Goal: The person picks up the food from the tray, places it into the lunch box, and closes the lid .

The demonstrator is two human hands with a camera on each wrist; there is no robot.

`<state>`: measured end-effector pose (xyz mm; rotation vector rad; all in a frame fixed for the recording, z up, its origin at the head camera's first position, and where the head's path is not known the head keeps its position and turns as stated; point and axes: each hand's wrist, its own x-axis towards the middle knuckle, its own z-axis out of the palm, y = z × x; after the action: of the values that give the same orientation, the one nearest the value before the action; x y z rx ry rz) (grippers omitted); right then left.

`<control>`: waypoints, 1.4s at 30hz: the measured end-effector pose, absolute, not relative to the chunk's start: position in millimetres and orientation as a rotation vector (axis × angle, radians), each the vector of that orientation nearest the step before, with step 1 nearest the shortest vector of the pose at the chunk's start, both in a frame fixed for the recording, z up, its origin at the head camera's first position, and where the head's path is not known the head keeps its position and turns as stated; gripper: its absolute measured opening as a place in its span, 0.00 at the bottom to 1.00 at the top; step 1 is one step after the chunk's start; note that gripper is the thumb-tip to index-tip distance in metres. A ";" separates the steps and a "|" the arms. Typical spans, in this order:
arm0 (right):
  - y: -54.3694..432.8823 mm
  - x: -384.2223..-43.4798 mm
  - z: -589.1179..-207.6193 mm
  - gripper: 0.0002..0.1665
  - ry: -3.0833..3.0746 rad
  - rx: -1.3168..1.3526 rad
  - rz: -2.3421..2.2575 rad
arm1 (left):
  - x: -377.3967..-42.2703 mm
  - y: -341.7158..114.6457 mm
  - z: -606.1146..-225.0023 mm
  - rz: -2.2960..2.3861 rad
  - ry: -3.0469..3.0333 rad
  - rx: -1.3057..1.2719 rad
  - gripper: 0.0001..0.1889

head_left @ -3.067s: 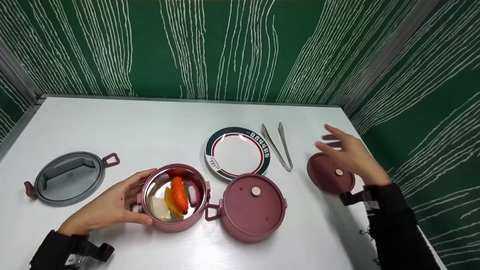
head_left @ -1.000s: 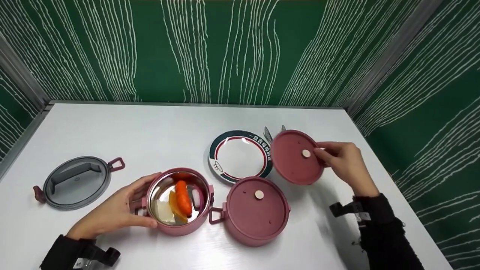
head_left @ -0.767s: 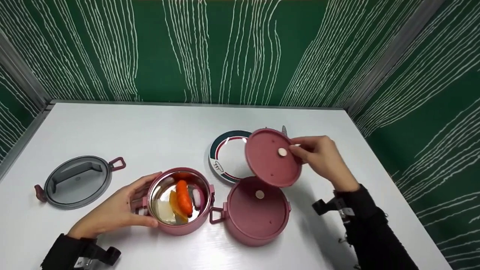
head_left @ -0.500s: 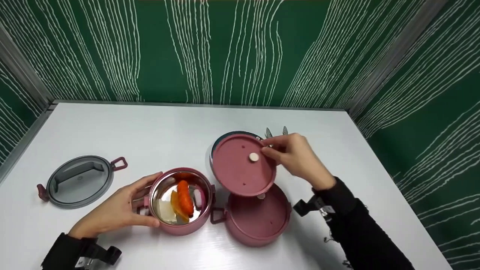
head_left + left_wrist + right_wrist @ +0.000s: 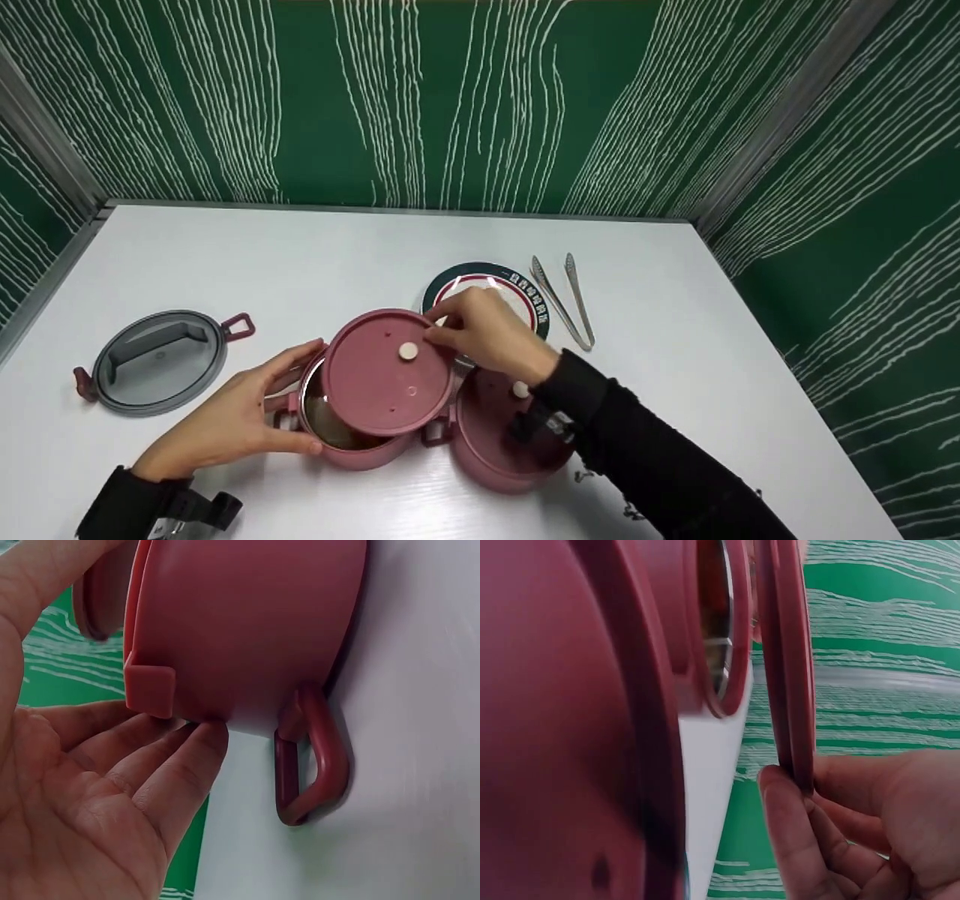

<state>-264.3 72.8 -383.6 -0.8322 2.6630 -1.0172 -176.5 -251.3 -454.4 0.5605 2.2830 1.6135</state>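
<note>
My right hand (image 5: 487,326) pinches the edge of a round pink pot lid (image 5: 367,375) with a pale knob. The lid hovers tilted over the left pink pot (image 5: 367,457), hiding most of its steel inside. In the right wrist view a gap shows between the lid (image 5: 791,652) and that pot's rim (image 5: 739,675). My left hand (image 5: 232,412) steadies this pot, thumb at the front and fingers round its left side. The fingertips touch the pot wall (image 5: 240,622) in the left wrist view, above a folded-down side handle (image 5: 326,757).
Close on the right stands a second pink pot (image 5: 502,469) with its lid on, partly under my right forearm. Behind are a plate (image 5: 465,274) with a dark green rim and metal tongs (image 5: 581,315). A grey glass-like lid (image 5: 157,367) with clips lies at the left.
My right hand picked the pink lid up from the table's right side and carried it left, past the plate, over the left pot. The carrot and other pieces inside are now covered from above.
</note>
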 end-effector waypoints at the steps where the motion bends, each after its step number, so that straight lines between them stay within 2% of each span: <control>1: 68.4 -264.0 -385.2 0.09 2.657 -0.827 -1.011 | -175.8 -250.9 -453.6 1.599 2.299 0.558 0.64; 7: 50.4 -260.6 -393.5 0.09 2.638 -0.776 -0.981 | -172.4 -247.4 -449.3 1.437 2.481 0.550 0.67; 16: 42.1 -261.7 -407.2 0.08 2.683 -0.914 -0.944 | -171.9 -241.4 -448.2 1.313 2.654 0.533 0.67; 23: 41.9 -259.9 -409.9 0.15 2.628 -1.024 -0.840 | -172.4 -241.5 -449.1 1.239 2.704 0.556 0.68; 26: 47.2 -258.6 -406.9 0.23 2.563 -1.074 -0.779 | -172.6 -241.3 -448.0 1.236 2.704 0.559 0.67; 31: 60.7 -253.9 -398.5 0.52 2.467 -1.079 -0.650 | -172.6 -240.1 -445.7 1.212 2.711 0.574 0.68; 33: 64.6 -251.3 -397.0 0.59 2.444 -1.087 -0.613 | -172.4 -240.0 -445.2 1.194 2.715 0.577 0.68; 42: 66.0 -245.2 -401.5 0.63 2.459 -1.105 -0.523 | -171.7 -239.7 -444.4 1.135 2.760 0.602 0.68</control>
<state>-245.2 66.0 -401.5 -1.1048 2.4587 -0.5233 -171.7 -239.7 -444.4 0.6015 2.7603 1.1350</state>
